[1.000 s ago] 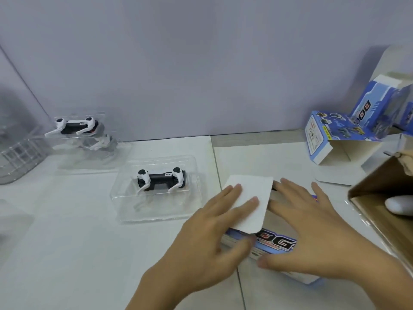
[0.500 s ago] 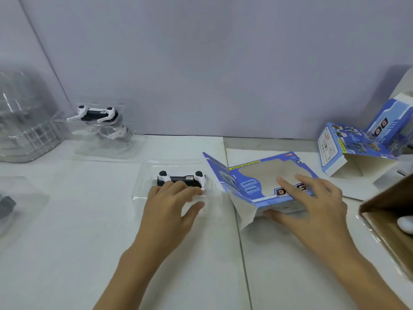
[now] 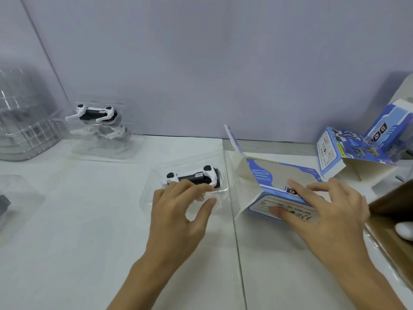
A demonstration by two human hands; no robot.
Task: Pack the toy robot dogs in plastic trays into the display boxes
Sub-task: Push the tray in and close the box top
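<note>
A black and white toy robot dog (image 3: 193,176) lies in a clear plastic tray (image 3: 154,177) at the table's middle. My left hand (image 3: 178,211) grips the tray's near side, fingers on top, thumb at its right. Just to the right lies a blue display box (image 3: 281,184) with its left end open and its flap (image 3: 232,137) standing up. My right hand (image 3: 324,211) holds this box, fingers over its window face, thumb on its near side. A second dog in a tray (image 3: 98,121) stands at the back left.
A stack of clear trays (image 3: 24,121) sits at the far left. Two more blue boxes (image 3: 357,148) lie at the back right. A brown carton (image 3: 393,220) fills the right edge. A grey wall runs behind the table. Another clear tray (image 3: 15,204) shows at the left edge.
My left hand left the box flap and reached left to the tray with the dog. The box's left end has opened, and my right hand shifted over its top.
</note>
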